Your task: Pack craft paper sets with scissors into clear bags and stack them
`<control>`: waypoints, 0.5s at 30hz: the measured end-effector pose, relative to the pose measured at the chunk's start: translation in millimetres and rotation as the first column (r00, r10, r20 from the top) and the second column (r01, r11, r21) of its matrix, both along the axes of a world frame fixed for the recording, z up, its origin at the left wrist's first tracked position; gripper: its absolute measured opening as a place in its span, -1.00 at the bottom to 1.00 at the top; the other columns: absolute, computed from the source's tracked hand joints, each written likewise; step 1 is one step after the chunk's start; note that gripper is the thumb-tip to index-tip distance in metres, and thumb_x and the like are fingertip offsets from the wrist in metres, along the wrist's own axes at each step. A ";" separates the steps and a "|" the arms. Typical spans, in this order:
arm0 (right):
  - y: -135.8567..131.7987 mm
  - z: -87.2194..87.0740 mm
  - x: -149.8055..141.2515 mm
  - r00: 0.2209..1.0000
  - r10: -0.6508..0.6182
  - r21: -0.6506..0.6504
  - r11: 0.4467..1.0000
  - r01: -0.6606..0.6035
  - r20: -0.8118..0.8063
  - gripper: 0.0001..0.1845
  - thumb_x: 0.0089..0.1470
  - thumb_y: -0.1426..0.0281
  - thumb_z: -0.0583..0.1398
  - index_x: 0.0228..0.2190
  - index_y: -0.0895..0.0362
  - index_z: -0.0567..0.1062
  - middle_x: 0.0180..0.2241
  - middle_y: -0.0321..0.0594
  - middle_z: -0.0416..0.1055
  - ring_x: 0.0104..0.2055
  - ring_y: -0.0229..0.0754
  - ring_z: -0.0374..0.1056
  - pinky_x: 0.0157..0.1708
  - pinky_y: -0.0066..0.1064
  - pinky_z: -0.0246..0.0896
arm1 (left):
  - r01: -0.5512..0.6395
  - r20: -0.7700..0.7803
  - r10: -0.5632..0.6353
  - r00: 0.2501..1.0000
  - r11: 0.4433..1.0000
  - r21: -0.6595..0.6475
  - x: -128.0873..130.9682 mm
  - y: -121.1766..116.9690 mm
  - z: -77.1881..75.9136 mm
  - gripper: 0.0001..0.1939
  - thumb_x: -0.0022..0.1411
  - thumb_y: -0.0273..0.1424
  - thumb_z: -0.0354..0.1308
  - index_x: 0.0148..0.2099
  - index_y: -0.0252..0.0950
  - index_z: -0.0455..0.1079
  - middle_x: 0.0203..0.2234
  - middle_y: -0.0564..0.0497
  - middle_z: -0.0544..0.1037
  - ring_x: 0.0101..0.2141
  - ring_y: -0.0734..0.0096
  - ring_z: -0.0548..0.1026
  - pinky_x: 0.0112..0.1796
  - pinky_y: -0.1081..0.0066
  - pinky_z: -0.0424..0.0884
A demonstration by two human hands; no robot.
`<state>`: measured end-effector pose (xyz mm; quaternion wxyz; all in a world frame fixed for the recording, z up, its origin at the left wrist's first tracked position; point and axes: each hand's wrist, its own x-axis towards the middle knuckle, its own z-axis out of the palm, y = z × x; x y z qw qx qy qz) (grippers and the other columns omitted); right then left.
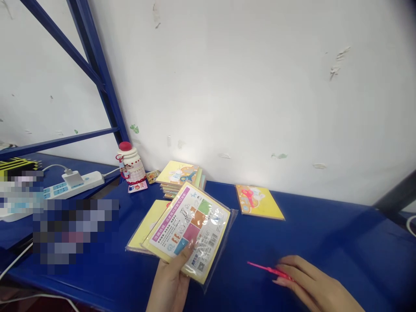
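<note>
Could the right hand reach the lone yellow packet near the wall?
Probably yes: nothing seems to stand between the right hand and the yellow packet, though the hand holds pink scissors.

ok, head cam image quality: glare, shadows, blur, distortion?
Head view: glare streaks across the clear-wrapped pack; soft bright patch low on the wall; darker shadow on the table's right side; top-right corner darkened; right hand slightly soft, maybe motion; blue frame leans, from tilt or lens, can't tell; mosaic blocks hide detail at left.
</note>
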<state>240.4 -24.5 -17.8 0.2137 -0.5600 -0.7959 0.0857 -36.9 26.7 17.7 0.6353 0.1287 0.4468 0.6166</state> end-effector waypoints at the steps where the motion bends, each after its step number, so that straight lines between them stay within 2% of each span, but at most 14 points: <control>1: -0.1 5.4 -1.2 0.998 0.028 0.010 1.000 -0.027 -0.062 -0.75 0.17 0.24 0.10 -0.16 -0.06 0.52 -0.17 -0.26 0.52 -0.19 -0.13 0.48 -0.20 -0.50 0.38 | 0.010 0.016 -0.010 1.000 1.000 0.023 -1.2 -0.2 -0.9 -0.42 0.09 -0.66 0.21 0.15 -0.26 0.25 -0.18 -0.10 0.59 -0.11 0.13 0.52 -0.06 0.21 0.47; 2: 0.2 10.8 -3.6 0.990 0.042 0.003 0.999 -0.042 -0.135 -0.73 0.15 0.27 0.13 -0.11 -0.08 0.50 -0.14 -0.29 0.52 -0.15 -0.14 0.47 -0.15 -0.52 0.36 | 0.016 0.031 -0.017 0.999 0.999 0.052 -2.0 -0.6 -1.3 -0.37 0.06 -0.62 0.26 0.17 -0.22 0.23 -0.16 -0.08 0.58 -0.09 0.14 0.50 -0.04 0.23 0.45; 4: 2.2 19.8 -12.3 0.945 -0.001 -0.079 0.997 -0.027 -0.326 -0.72 0.15 0.28 0.13 -0.10 -0.07 0.51 -0.19 -0.30 0.56 -0.20 -0.16 0.50 -0.16 -0.53 0.37 | 0.004 0.043 -0.008 0.999 0.994 0.105 -2.0 -1.8 -0.1 -0.29 0.00 -0.55 0.34 0.18 -0.15 0.21 -0.13 -0.03 0.57 -0.06 0.15 0.48 -0.02 0.26 0.44; 6: 5.7 23.6 -24.9 0.839 -0.103 -0.247 0.968 -0.039 -0.534 -0.70 0.17 0.22 0.10 -0.11 0.00 0.51 -0.32 -0.25 0.59 -0.30 -0.16 0.52 -0.24 -0.49 0.41 | -0.020 0.037 0.015 0.999 0.991 0.133 0.0 -3.2 2.1 -0.24 -0.06 -0.51 0.38 0.18 -0.10 0.21 -0.11 0.01 0.56 -0.05 0.16 0.48 -0.01 0.27 0.42; 8: 10.3 21.3 -38.5 0.698 -0.235 -0.445 0.886 -0.133 -0.677 -0.62 0.14 0.14 0.11 -0.11 0.08 0.47 -0.41 -0.19 0.58 -0.42 -0.16 0.51 -0.36 -0.43 0.44 | -0.026 0.024 0.023 0.999 0.991 0.133 2.5 -4.7 2.3 -0.23 -0.11 -0.48 0.41 0.16 -0.09 0.25 -0.11 0.02 0.56 -0.05 0.15 0.48 0.00 0.25 0.42; 10: 15.1 15.3 -49.7 0.607 -0.355 -0.603 0.751 -0.268 -0.711 -0.55 0.02 0.09 0.22 -0.15 0.14 0.43 -0.46 -0.16 0.57 -0.55 -0.19 0.47 -0.51 -0.44 0.40 | -0.018 -0.003 0.019 1.000 0.990 0.139 2.7 -6.1 -3.3 -0.26 -0.14 -0.47 0.42 0.13 -0.11 0.29 -0.11 0.01 0.56 -0.04 0.11 0.46 0.00 0.21 0.41; 12: 20.2 10.5 -56.2 0.599 -0.402 -0.687 0.620 -0.378 -0.692 -0.54 -0.11 0.10 0.31 -0.28 0.18 0.41 -0.50 -0.14 0.55 -0.64 -0.25 0.42 -0.64 -0.50 0.30 | 0.011 -0.103 0.006 0.995 0.986 0.167 -1.3 -7.0 -16.2 -0.38 -0.10 -0.44 0.41 0.05 -0.15 0.37 -0.13 0.00 0.57 -0.03 0.09 0.46 0.00 0.19 0.41; 13: 23.1 10.1 -57.3 0.601 -0.394 -0.693 0.589 -0.415 -0.695 -0.55 -0.12 0.09 0.31 -0.36 0.19 0.39 -0.52 -0.12 0.54 -0.64 -0.26 0.41 -0.66 -0.52 0.26 | 0.053 -0.197 -0.010 0.980 0.976 0.211 -4.9 -7.0 -24.5 -0.48 -0.06 -0.41 0.38 0.01 -0.17 0.42 -0.14 -0.01 0.58 -0.03 0.09 0.46 -0.01 0.18 0.41; 14: 26.5 11.6 -57.0 0.595 -0.370 -0.674 0.594 -0.439 -0.714 -0.57 -0.09 0.07 0.29 -0.42 0.19 0.38 -0.53 -0.11 0.53 -0.62 -0.25 0.42 -0.65 -0.52 0.25 | 0.098 -0.320 -0.010 0.948 0.961 0.260 -8.9 -6.5 -32.9 -0.61 -0.01 -0.37 0.35 -0.07 -0.17 0.47 -0.18 0.00 0.60 -0.06 0.11 0.49 -0.03 0.20 0.42; 15: 30.4 15.0 -55.2 0.584 -0.335 -0.638 0.627 -0.448 -0.739 -0.58 -0.04 0.06 0.25 -0.44 0.19 0.38 -0.53 -0.11 0.53 -0.59 -0.23 0.43 -0.62 -0.50 0.26 | 0.190 -0.473 -0.005 0.881 0.919 0.345 -12.9 -5.5 -40.4 -0.73 0.05 -0.35 0.31 -0.14 -0.15 0.51 -0.21 0.01 0.61 -0.08 0.14 0.50 -0.03 0.23 0.42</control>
